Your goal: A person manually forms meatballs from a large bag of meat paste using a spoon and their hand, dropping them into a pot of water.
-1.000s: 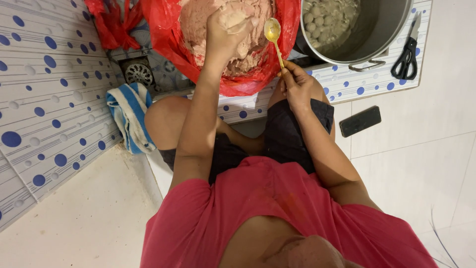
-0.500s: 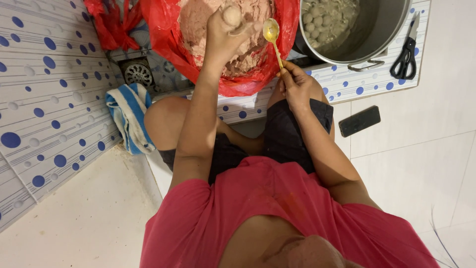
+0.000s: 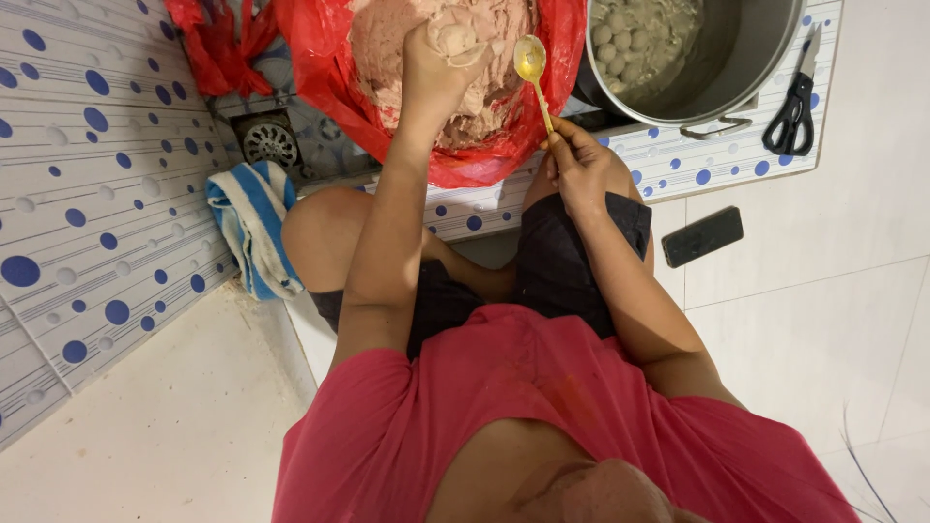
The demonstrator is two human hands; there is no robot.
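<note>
Top centre of the frame: wide red plastic bag (image 3: pixel 329 68) heaped with pinkish-beige paste (image 3: pixel 383 44). Upper right: round steel pot (image 3: pixel 765 68) of cloudy water with pale balls (image 3: pixel 625 39) floating. Left of centre: blue-and-white striped cloth (image 3: pixel 254 223), crumpled on the dotted tile floor (image 3: pixel 87 194).

Since a second ago: left hand (image 3: pixel 431 82) lifted out of the heap, now clenched on paste, with a smooth round lump (image 3: pixel 453 39) squeezed up at the top of the fist. Right hand (image 3: pixel 581 169), pinching the handle of a thin gold-coloured metal spoon (image 3: pixel 531 60), hardly shifted; spoon bowl just beside the lump, apart from it.

Right edge: black-handled scissors (image 3: pixel 792 102); below, a flat black rectangular slab (image 3: pixel 702 235). No labels or signs legible anywhere.
</note>
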